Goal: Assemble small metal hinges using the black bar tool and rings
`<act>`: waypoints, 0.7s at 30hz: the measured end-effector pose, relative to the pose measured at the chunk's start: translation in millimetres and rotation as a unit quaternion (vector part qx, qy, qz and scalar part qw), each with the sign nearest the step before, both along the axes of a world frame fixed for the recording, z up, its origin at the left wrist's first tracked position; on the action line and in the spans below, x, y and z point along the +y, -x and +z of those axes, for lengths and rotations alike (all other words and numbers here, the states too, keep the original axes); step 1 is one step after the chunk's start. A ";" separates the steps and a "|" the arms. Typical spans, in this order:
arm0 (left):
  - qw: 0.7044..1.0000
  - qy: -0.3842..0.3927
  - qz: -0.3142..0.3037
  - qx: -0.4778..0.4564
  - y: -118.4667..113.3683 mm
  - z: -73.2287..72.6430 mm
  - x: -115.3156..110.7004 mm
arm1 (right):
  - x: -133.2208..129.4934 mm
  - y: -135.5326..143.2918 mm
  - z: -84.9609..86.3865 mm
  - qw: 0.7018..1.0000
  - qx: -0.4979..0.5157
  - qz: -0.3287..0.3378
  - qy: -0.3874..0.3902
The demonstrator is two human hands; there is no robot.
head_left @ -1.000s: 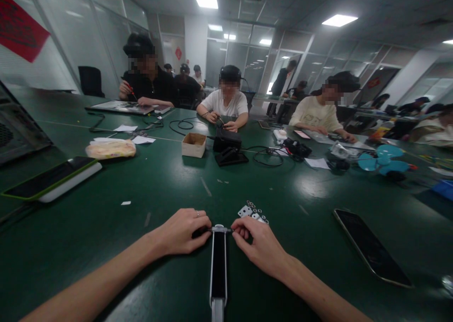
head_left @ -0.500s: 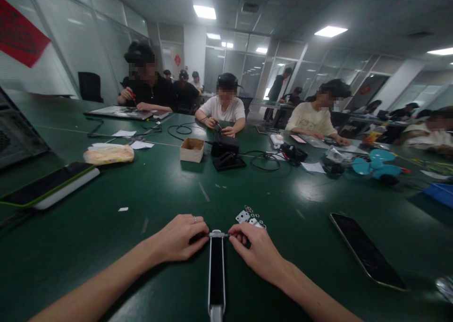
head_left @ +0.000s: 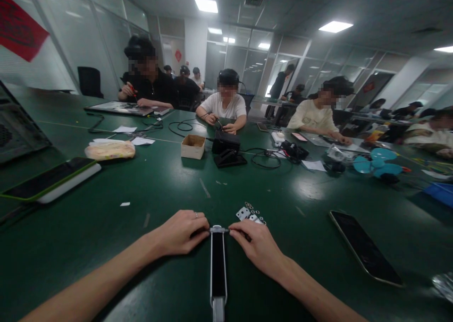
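A green table (head_left: 170, 185) fills most of the view, wide and shiny under the ceiling lights. Across it sit three people: one in black (head_left: 155, 93) at the left, one in a white shirt (head_left: 226, 107) in the middle, and one in a cream top (head_left: 313, 116) towards the right. A dark metal case (head_left: 21, 128) stands at the left edge of the view, and nearer lies a tablet with a green edge (head_left: 53, 176). Blue fan blades (head_left: 378, 161) lie off to the right, well apart from the hands. Close in front of the wearer, in the middle at the near side of the table, a long black bar with white edges (head_left: 218, 265) points away from the wearer, between the two forearms. The left hand (head_left: 182, 232) and the right hand (head_left: 256, 239) face each other at its far end. A black phone (head_left: 366, 249) lies to the right of the right hand, and a small open box (head_left: 193, 148) sits farther out. Just beyond the right hand are some metal plates (head_left: 243, 213). A thin rod (head_left: 219, 229) crosses the far end of the bar; each hand has its fingertips pinched together on one end of it. Smallest are a few metal rings (head_left: 248, 205), scattered next to the plates.
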State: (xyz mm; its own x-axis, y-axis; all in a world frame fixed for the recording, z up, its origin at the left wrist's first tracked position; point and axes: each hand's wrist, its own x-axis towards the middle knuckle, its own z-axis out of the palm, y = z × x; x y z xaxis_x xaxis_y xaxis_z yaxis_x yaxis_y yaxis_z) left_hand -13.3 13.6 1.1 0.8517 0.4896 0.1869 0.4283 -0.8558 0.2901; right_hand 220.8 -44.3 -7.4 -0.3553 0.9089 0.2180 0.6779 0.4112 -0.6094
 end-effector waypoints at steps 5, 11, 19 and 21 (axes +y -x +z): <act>1.000 -0.006 -0.006 0.000 0.6 -1.5 1.3 | -0.1 1.9 -0.5 1.000 0.013 -0.016 0.010; 1.000 0.000 -0.005 0.003 0.5 -2.0 0.9 | -0.5 3.5 0.2 0.998 0.037 -0.035 0.038; 1.000 0.004 -0.005 0.020 1.5 1.3 -0.5 | -1.2 4.7 4.0 0.997 0.034 -0.033 0.055; 1.000 0.003 -0.007 0.019 2.2 0.5 0.2 | -1.4 4.2 4.9 0.997 0.041 -0.033 0.061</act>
